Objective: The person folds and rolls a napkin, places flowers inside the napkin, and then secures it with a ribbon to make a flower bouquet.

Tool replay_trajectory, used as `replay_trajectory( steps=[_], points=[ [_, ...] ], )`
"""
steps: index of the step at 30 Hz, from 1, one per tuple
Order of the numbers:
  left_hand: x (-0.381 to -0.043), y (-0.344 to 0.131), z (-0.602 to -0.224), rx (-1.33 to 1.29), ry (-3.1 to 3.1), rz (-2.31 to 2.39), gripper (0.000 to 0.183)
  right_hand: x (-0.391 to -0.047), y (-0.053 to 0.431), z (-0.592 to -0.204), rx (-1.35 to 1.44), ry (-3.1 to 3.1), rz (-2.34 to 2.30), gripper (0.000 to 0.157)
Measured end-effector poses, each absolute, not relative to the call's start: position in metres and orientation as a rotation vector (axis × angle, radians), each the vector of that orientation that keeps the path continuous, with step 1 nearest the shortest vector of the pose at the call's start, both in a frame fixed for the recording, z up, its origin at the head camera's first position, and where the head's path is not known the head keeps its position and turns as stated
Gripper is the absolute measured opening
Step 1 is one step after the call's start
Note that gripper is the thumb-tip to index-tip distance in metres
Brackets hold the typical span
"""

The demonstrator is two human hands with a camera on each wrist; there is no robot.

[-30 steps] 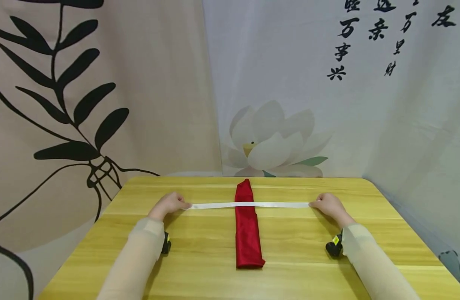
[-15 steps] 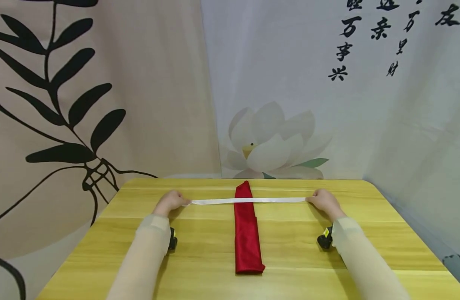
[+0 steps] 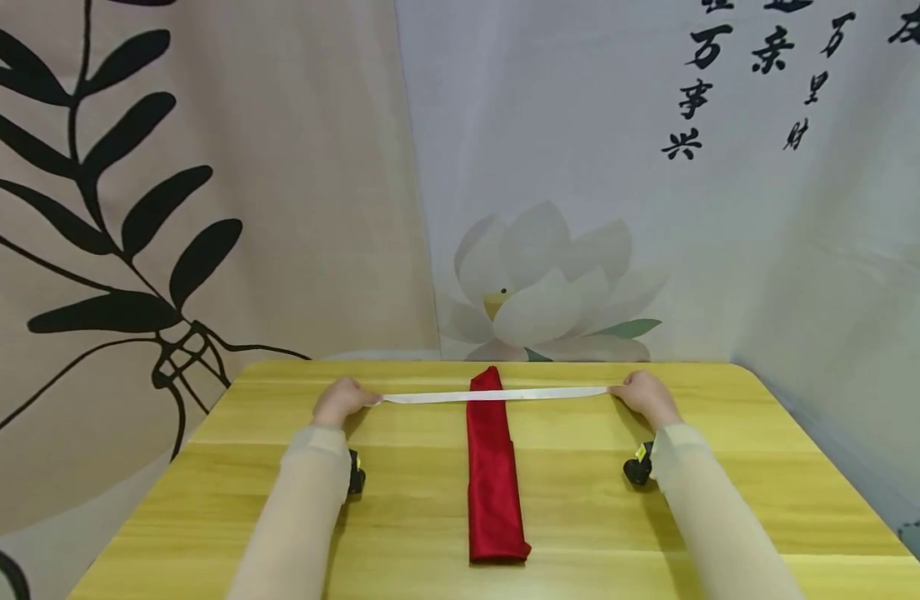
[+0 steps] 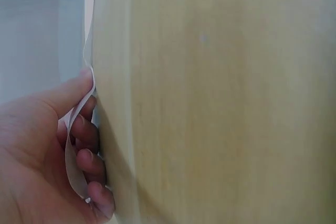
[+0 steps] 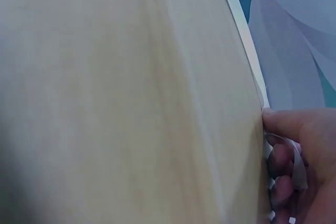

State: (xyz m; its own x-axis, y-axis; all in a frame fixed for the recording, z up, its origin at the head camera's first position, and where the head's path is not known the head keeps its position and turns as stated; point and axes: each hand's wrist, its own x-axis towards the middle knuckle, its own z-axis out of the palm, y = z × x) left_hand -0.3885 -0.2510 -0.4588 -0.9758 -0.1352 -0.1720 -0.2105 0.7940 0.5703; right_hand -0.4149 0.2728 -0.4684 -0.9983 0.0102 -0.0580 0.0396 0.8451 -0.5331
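A white ribbon (image 3: 430,397) stretches nearly straight from side to side, crossing over the far part of a long folded red cloth (image 3: 495,492) that lies lengthwise on the table. My left hand (image 3: 345,402) pinches the ribbon's left end between thumb and fingers; in the left wrist view the loose tail of the ribbon (image 4: 73,150) runs back across the curled fingers. At the other end, my right hand (image 3: 646,397) pinches the ribbon in the same way. A short tail bends down inside the right palm in the right wrist view, partly hidden by the thumb.
The wooden table (image 3: 580,517) has its far edge just beyond both hands. Behind it hangs a curtain (image 3: 340,208) printed with leaves, a lotus and dark characters. A black wrist camera (image 3: 638,467) sits under the right sleeve, and another black device (image 3: 357,473) under the left.
Both hands have carried the taut ribbon away from the body, nearer the red cloth's far end. The head view has shifted slightly. The cloth stays in place.
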Motion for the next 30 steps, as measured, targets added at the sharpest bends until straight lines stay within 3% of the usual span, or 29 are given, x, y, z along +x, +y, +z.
replay_trajectory(
  steps=[9,15,22,30],
  points=[
    [-0.405,-0.242,-0.458,-0.289,2.912,0.877,0.036,-0.421,0.276,-0.468,0.058,2.971,-0.852,0.048],
    [-0.409,-0.244,-0.462,-0.344,2.887,0.9,0.05,-0.426,0.27,-0.469,0.12,2.967,-0.832,0.046],
    [-0.411,-0.24,-0.466,-0.402,2.844,0.923,0.048,-0.424,0.266,-0.473,0.259,2.95,-0.816,0.042],
    [-0.419,-0.243,-0.464,-0.411,2.876,0.896,0.051,-0.438,0.274,-0.474,0.172,2.925,-0.917,0.043]
  ],
)
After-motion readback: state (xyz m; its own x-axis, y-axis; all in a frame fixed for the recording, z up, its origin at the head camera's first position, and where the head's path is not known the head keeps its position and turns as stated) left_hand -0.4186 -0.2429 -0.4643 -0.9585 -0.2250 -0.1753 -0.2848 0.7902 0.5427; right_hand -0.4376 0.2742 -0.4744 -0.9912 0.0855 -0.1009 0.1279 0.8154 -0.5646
